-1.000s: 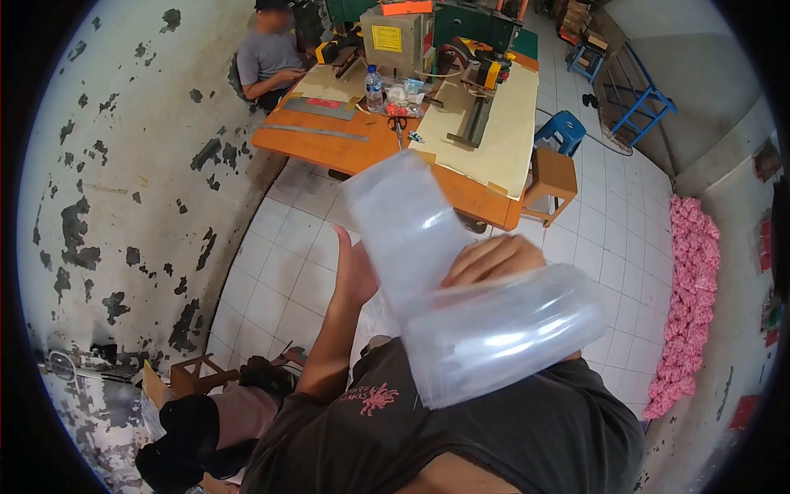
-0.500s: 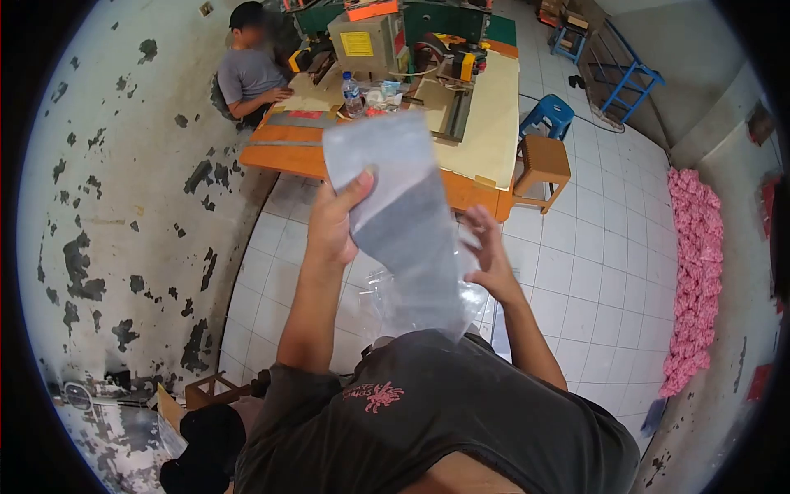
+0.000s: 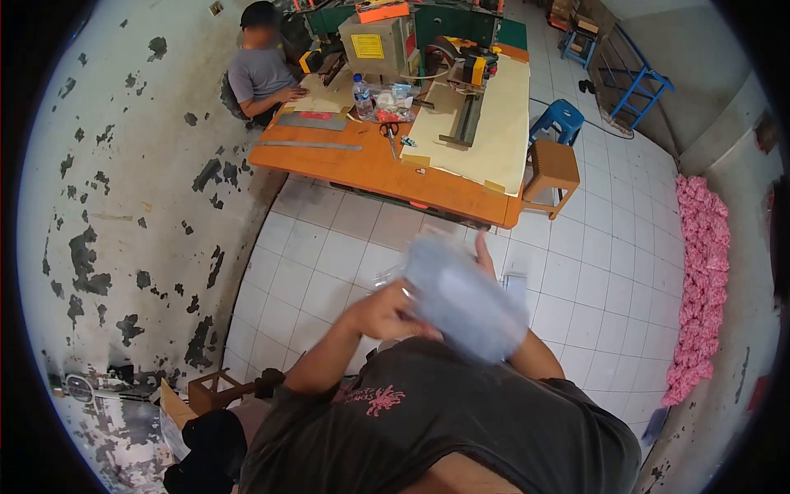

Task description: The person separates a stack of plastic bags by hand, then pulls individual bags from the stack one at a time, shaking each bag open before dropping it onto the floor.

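My left hand [image 3: 385, 313] is closed on the near-left edge of a stack of clear plastic sheets [image 3: 469, 300], held tilted in front of my chest and blurred by motion. Whether these are flat sheets or bags I cannot make out. Behind the stack is my right hand [image 3: 485, 257], with one digit stretched upward past the top edge. The plastic hides its other fingers and palm, so contact with the stack cannot be seen. Some loose clear plastic [image 3: 388, 276] shows just beyond my left hand.
An orange-topped table [image 3: 329, 165] ahead carries scissors [image 3: 391, 138], a water bottle [image 3: 362, 97] and a metal bar [image 3: 465, 123]. Another person [image 3: 262, 70] sits at its left. A brown stool [image 3: 551, 174] and a blue stool [image 3: 559, 119] stand right. Pink bundles [image 3: 699, 288] line the right wall.
The stack has dropped from in front of the table toward my chest and turned. My left hand came down with it, and my right hand is now mostly behind the plastic.
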Action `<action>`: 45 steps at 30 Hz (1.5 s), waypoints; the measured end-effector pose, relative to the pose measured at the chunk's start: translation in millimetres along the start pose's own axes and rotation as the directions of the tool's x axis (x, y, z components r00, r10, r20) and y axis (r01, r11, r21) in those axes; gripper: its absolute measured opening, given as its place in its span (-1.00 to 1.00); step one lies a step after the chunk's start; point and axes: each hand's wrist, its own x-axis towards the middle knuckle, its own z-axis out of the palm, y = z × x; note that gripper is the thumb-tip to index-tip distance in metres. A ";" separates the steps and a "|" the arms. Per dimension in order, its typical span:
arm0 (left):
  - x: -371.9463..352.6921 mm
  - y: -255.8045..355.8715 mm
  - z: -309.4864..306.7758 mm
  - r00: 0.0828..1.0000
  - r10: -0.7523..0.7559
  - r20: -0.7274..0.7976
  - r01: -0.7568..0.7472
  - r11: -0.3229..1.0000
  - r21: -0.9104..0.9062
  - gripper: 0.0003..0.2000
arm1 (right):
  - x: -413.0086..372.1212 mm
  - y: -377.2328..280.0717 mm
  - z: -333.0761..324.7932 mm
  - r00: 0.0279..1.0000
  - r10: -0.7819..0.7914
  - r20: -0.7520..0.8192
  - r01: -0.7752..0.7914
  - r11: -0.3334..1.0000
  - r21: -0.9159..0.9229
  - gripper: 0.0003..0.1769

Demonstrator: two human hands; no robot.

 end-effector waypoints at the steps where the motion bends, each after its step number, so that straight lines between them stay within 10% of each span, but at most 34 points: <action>1: -3.5 -15.1 10.0 0.988 0.126 0.088 -0.135 0.985 0.109 -0.77 | 11.4 -5.8 -19.0 1.000 0.000 -0.001 0.000 1.000 -0.003 -0.05; 5: -31.2 -31.7 31.2 0.998 0.025 -0.064 -0.012 0.981 0.195 -0.82 | 41.8 -37.7 -48.0 0.974 0.121 -0.190 -0.166 0.955 -0.245 -0.42; 8: -37.6 -24.6 20.3 0.925 -0.335 -0.182 0.361 0.922 0.140 -0.86 | 56.8 -65.5 4.9 0.971 -0.201 -0.128 0.090 0.808 -0.582 -0.50; 10: -43.3 -40.5 16.4 0.877 -0.242 -0.416 0.304 0.949 0.089 -0.85 | 51.6 -74.1 60.5 0.931 -0.350 -0.106 0.187 0.706 -0.683 -0.51; 12: -52.2 -63.6 8.5 0.764 -0.152 -0.628 0.237 0.970 0.053 -0.82 | 41.1 -77.4 103.6 0.832 -0.541 0.122 0.410 0.452 -0.793 -0.53; 14: -58.4 -79.5 -5.3 0.347 -0.080 -0.935 0.022 0.997 -0.077 -0.73 | 29.6 -76.7 117.4 0.779 -0.535 0.328 0.511 0.236 -0.827 -0.58; 17: -51.5 -89.2 -14.9 0.169 -0.172 -0.971 -0.116 0.974 -0.193 -0.68 | 3.9 -61.2 101.8 0.725 -0.426 0.541 0.600 0.007 -0.800 -0.58; 20: -51.6 -107.6 -23.2 0.480 -0.366 -0.797 -0.255 0.811 -0.527 -0.36 | -1.6 -46.7 60.6 0.583 -0.403 0.706 0.663 -0.267 -0.700 -0.55; 21: -45.0 -104.5 -26.6 0.663 -0.445 -0.602 -0.264 0.614 -0.744 -0.24 | -8.8 -41.3 43.4 0.684 -0.347 0.642 0.668 -0.058 -0.742 -0.58; 24: -17.1 -64.4 -29.6 0.803 -0.366 -0.470 -0.249 0.510 -0.823 -0.07 | -31.0 -29.9 21.4 0.874 -0.059 0.482 0.439 0.519 -0.733 -0.60; 25: -11.1 -61.4 -31.7 0.864 -0.314 -0.395 -0.261 0.390 -0.883 -0.08 | -35.8 -29.3 20.5 0.874 -0.067 0.481 0.443 0.517 -0.733 -0.60; 27: 5.1 -68.2 -34.4 0.820 -0.310 -0.482 -0.328 0.435 -0.839 -0.11 | -42.0 -18.6 53.1 0.759 0.127 0.639 0.635 0.074 -0.769 -0.71; 29: 16.5 -85.6 -41.7 0.695 -0.493 -0.523 -0.127 0.632 -0.765 -0.06 | -52.8 -8.2 50.6 0.814 0.097 0.573 0.563 0.109 -0.819 -0.75; 35: 34.2 -79.8 -41.6 0.899 -0.416 -0.135 -0.018 0.273 -0.962 -0.32 | -70.3 -10.1 39.8 0.865 -0.054 0.499 0.502 0.047 -0.864 -0.81; 37: 31.2 -112.6 -22.2 0.788 -0.585 -0.192 0.152 0.487 -0.860 -0.32 | -69.0 -13.8 53.1 0.809 -0.004 0.588 0.582 0.150 -0.799 -0.81; 41: 39.8 -15.2 30.4 0.823 -0.459 -0.335 0.250 0.821 -0.513 -0.45 | -63.2 -22.7 48.5 0.797 0.083 0.598 0.588 0.114 -0.800 -0.81; 43: 34.5 -75.5 25.6 0.776 -0.631 0.026 0.294 0.325 -0.899 -0.61 | -60.2 -26.5 50.9 0.807 0.172 0.565 0.561 0.071 -0.824 -0.81; 45: 28.9 -111.3 13.9 0.758 -0.652 -0.024 0.244 0.318 -0.916 -0.62 | -60.0 -28.3 56.1 0.797 0.111 0.593 0.580 0.131 -0.804 -0.80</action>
